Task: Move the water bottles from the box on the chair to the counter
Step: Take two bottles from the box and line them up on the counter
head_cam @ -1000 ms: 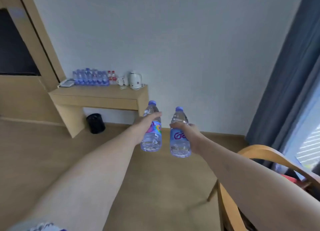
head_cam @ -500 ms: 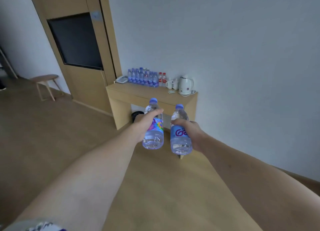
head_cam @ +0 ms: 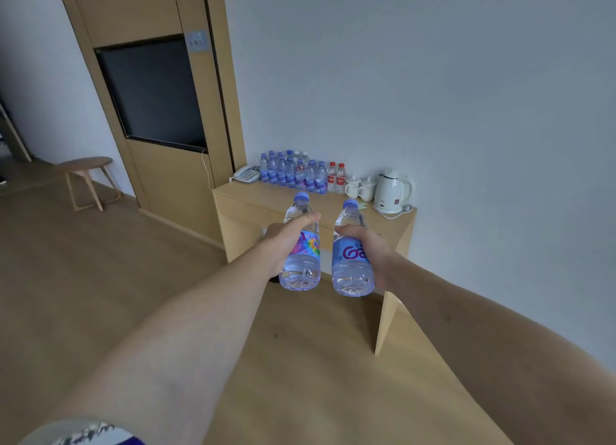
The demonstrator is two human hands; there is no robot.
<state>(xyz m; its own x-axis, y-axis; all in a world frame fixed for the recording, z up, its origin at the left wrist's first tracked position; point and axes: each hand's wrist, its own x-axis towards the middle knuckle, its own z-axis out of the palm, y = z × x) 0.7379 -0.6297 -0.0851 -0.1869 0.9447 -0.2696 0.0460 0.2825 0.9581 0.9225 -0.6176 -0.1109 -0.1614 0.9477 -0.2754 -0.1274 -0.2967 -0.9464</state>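
Left hand (head_cam: pixel 283 241) and right hand (head_cam: pixel 370 248) each grip 1 near-upright bottle (head_cam: pixel 301 244) (head_cam: pixel 351 254), caps pointing up toward the counter (head_cam: pixel 266 198).

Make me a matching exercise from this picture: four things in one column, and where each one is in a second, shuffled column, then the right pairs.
Things:
1. kettle
2. telephone
3. stool
4. bottle with the rainbow label

Places:
A. left end of the counter
B. held in the left hand
C. right end of the counter
D. on the floor, left of the wooden panel

Pairs: 1-C, 2-A, 3-D, 4-B
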